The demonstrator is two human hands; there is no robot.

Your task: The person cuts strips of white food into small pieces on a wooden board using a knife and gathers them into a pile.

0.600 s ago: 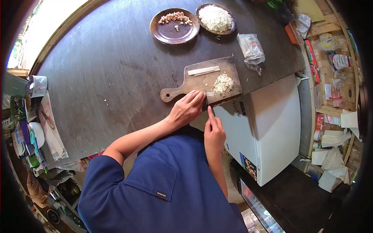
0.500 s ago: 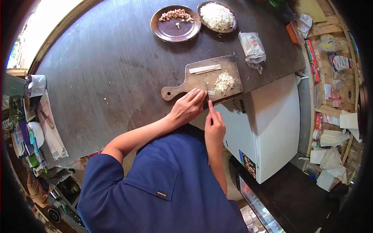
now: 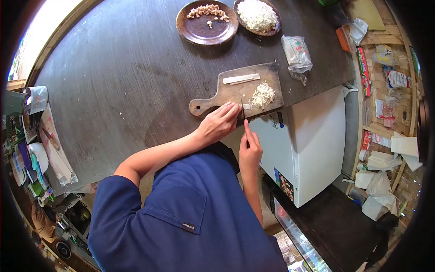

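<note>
A wooden cutting board with a round-ended handle lies near the table's edge. My left hand is closed over its front part, fingertips bunched beside the blade, pressing down a pale strip mostly hidden under them. In my right hand is a knife, its handle hidden in the grip and my index finger stretched along it. The thin dark blade stands on edge against the left fingertips. Right of it lie small white cut slices and a heap of pale shreds. Uncut white strips rest behind.
At the back stand a brown plate with chopped brown pieces and a dish heaped with white shreds. A plastic packet lies right of the board. A white freezer adjoins the table; utensils and bags crowd the left edge.
The camera view has shifted slightly. Both hands stay at the same spot on the board, and the cut slices right of the blade spread a little wider.
</note>
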